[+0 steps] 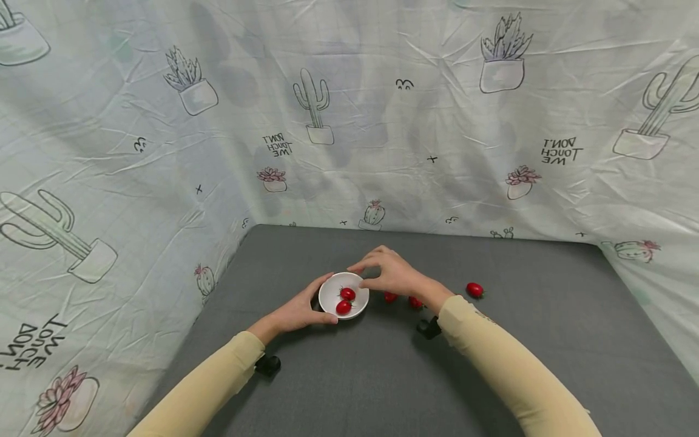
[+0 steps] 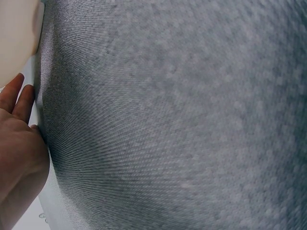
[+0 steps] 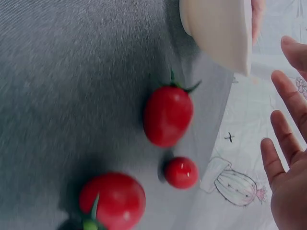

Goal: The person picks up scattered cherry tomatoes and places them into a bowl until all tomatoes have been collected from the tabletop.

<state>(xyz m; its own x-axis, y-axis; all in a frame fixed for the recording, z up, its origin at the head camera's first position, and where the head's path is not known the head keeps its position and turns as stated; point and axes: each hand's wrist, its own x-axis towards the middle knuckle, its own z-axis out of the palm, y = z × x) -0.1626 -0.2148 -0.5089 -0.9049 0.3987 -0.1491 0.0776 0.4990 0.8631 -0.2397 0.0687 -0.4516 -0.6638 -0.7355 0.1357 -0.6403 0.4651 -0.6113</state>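
A small white bowl (image 1: 329,298) stands on the dark grey table with two cherry tomatoes (image 1: 344,307) in it. My left hand (image 1: 298,310) holds the bowl from the left, thumb at the near rim and fingers round the far side. Over the bowl's right rim is my right hand (image 1: 394,274), its thumb and fingers apart with nothing between them. The right wrist view shows that hand (image 3: 293,189) with spread fingers beside the bowl (image 3: 220,33). Close under the right hand and wrist lie a cherry tomato (image 1: 390,297) and another tomato (image 1: 415,302), partly hidden.
A lone cherry tomato (image 1: 475,290) lies farther right on the table (image 1: 349,382). Behind and to the left hangs a pale cloth (image 1: 355,109) printed with potted cacti, meeting the table's edges.
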